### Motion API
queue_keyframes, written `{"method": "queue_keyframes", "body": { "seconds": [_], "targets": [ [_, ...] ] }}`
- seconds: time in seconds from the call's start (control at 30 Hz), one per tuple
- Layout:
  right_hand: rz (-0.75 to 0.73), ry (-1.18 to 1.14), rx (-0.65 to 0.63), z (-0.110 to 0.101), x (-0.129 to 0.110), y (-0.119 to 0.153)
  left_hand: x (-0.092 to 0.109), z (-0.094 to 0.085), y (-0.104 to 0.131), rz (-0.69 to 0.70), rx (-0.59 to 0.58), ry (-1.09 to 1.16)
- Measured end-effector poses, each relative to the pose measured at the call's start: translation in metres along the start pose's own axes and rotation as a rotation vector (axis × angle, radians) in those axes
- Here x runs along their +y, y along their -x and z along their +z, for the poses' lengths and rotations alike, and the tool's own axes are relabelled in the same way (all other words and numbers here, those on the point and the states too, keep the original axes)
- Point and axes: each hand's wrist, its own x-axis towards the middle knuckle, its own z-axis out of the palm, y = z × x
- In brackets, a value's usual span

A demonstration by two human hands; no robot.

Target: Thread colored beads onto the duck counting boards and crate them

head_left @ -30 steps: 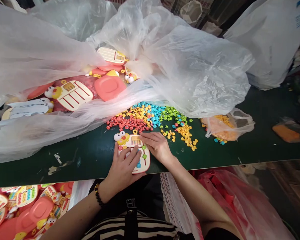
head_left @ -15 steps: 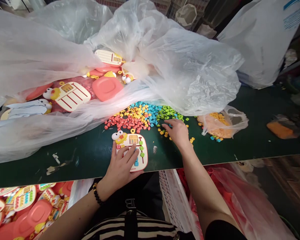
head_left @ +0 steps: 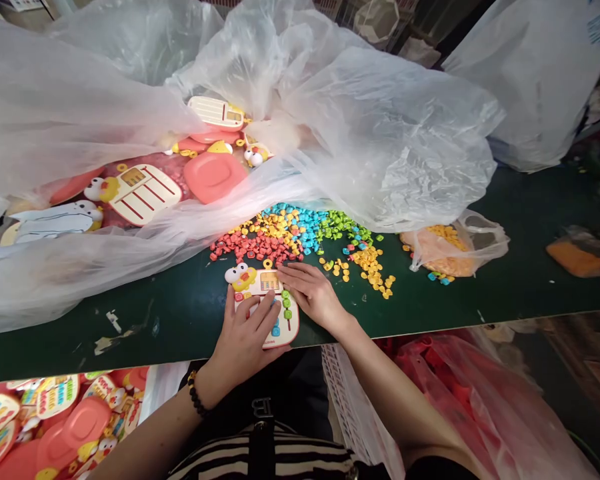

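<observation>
A cream toy board (head_left: 283, 319) with a red rim and a yellow, big-eyed duck head (head_left: 241, 276) lies at the table's front edge. Red, yellow, blue and green beads sit along its slots. My left hand (head_left: 245, 330) rests over the board, thumb at its left edge and fingers across its face, holding it against the table. At the board's upper right corner, my right hand (head_left: 314, 293) has its fingers together, tips near the top of the slot with green beads (head_left: 287, 303). Anything pinched there is hidden by the fingers.
Piles of red (head_left: 260, 248), yellow (head_left: 373, 268), blue (head_left: 307, 223) and green beads (head_left: 337, 225) lie beyond the board. A large plastic bag (head_left: 390, 140) holds bare boards (head_left: 147, 193). A small bag of yellow pieces (head_left: 443, 250) stands right. Beaded toys (head_left: 57, 397) fill a container lower left.
My right hand has moved left from the bead piles to the board's upper right corner, uncovering yellow beads. My left hand stays on the board. The view has shifted slightly.
</observation>
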Motion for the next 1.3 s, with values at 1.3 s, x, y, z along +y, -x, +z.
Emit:
{"method": "queue_keyframes", "body": {
  "seconds": [1.3],
  "targets": [
    [0.746,-1.072,0.188,-0.016,0.001,0.012,-0.001,0.001,-0.001,0.007,0.012,0.024]
  ]
}}
